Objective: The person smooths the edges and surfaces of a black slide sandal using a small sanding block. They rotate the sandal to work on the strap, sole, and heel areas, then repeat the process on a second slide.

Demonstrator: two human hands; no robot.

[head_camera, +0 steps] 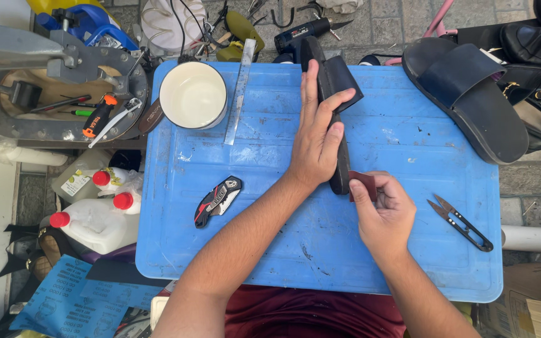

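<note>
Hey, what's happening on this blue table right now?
A person is working on a black sandal stood on its edge on the blue table. The left hand presses it steady, while the right hand holds a small dark red piece, likely sandpaper, at the sole's near end. A folding knife, thread snips, a white bowl and a metal ruler lie nearby.

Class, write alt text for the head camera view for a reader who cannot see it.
A person's left hand steadies a black sandal on its edge on a blue table while the right hand presses a dark red abrasive piece to its heel end. A folding knife, thread snips, steel ruler and white bowl lie around.
</note>
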